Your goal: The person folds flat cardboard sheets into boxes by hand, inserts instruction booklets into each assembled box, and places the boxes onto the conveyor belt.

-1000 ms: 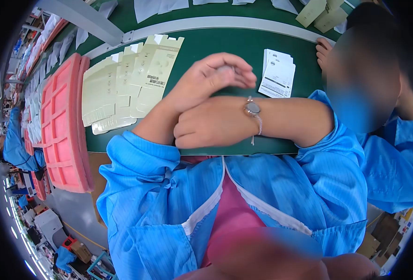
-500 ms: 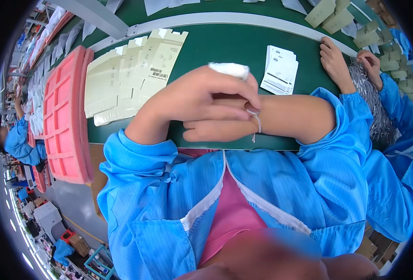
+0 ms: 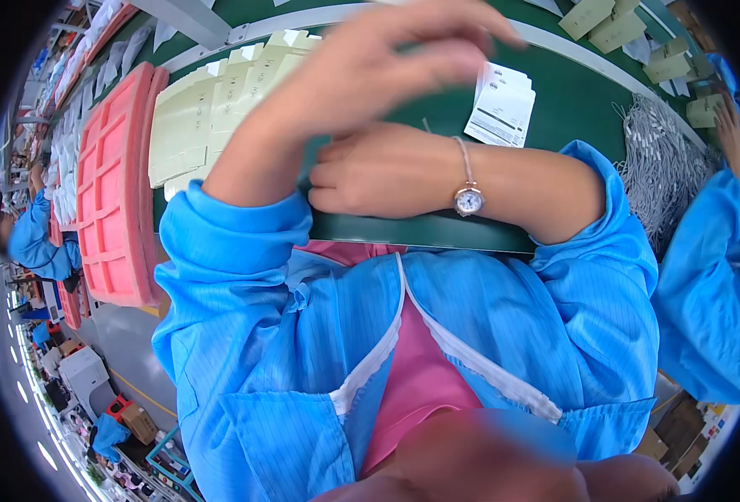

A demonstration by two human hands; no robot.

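My left hand (image 3: pixel 386 71) is raised over the green table (image 3: pixel 420 230), blurred by motion. Its thumb and fingers are apart, and nothing shows between them. Below it, my right hand (image 3: pixel 378 171) lies across the table's near edge, back up, with the fingers curled under and the palm hidden. A small round wristwatch (image 3: pixel 468 200) on a thin band circles my right wrist, its face toward me. Just beyond the right forearm lies a stack of white printed cards (image 3: pixel 501 109). Flat cream cartons (image 3: pixel 187 125) lie fanned out at the left, partly behind my left arm.
Pink ribbed trays (image 3: pixel 115 184) stand at the table's left side. At the right lies a heap of grey cords (image 3: pixel 658 159). A co-worker's hand (image 3: pixel 728 134) and blue sleeve are beyond it. A white rail (image 3: pixel 583 67) runs along the table's far side.
My left hand has let go of the right wrist and moved up and away. The right forearm has turned, bringing the watch face into view. The co-worker's hands have left the cords.
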